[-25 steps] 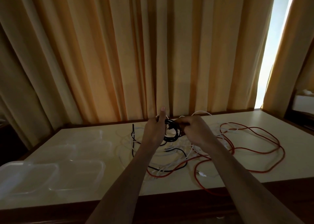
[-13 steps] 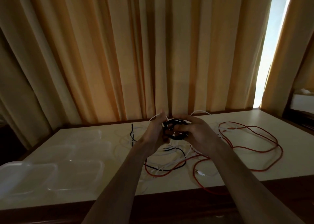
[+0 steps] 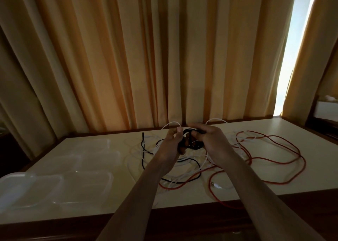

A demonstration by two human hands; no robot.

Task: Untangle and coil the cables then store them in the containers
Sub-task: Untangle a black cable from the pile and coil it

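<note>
A small black cable coil [image 3: 192,143] is held above the table between both hands. My left hand [image 3: 171,145] grips its left side with curled fingers. My right hand [image 3: 213,142] pinches its top and right side. The loose tail of the black cable [image 3: 143,150] trails down onto the table. A long red cable [image 3: 274,153] sprawls in loops to the right, tangled with white cables [image 3: 199,165] under my hands. Several clear plastic containers [image 3: 86,187] sit on the left of the table.
The cream table [image 3: 311,182] has a dark wooden front edge. Orange curtains [image 3: 146,58] hang close behind it, with a bright window gap at the right. A white box [image 3: 326,111] stands on furniture at the far right.
Both hands have closed in around the black coil and lifted it slightly; the coil looks tighter and more gathered than a second ago.
</note>
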